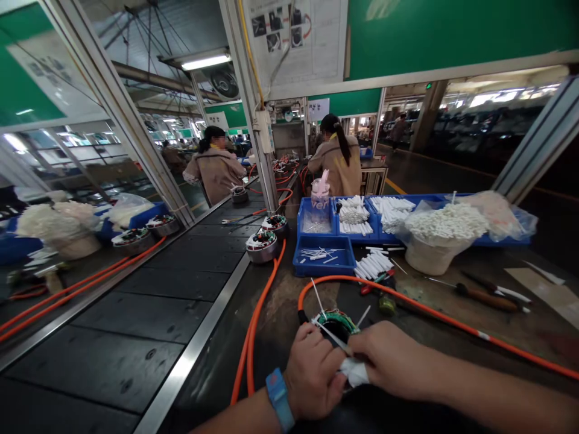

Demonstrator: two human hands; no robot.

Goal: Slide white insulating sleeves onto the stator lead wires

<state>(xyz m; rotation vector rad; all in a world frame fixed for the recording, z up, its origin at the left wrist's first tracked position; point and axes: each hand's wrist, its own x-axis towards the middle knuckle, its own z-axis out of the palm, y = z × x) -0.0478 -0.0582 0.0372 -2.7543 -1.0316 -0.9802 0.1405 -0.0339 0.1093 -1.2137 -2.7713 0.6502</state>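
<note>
A round motor stator (337,319) with a green and dark ring of windings lies on the bench in front of me. An orange cable (312,282) joins it at its left side. My left hand (314,369) is closed at the near left edge of the stator; its fingertips' hold is hidden. Over the near rim, my right hand (391,360) pinches the end of a thin white strip (332,332) that slants across the stator. Between both hands shows a crumpled white piece (355,372). Thin white sticks stand up from the stator's far and right sides.
Blue bins (323,256) of white tubes stand ahead, with a bag-lined bucket (434,250) to their right. Brown-handled tools (486,297) lie at right. On the left runs a dark conveyor (181,301); more stators (262,246) sit beside it. Two people work farther off.
</note>
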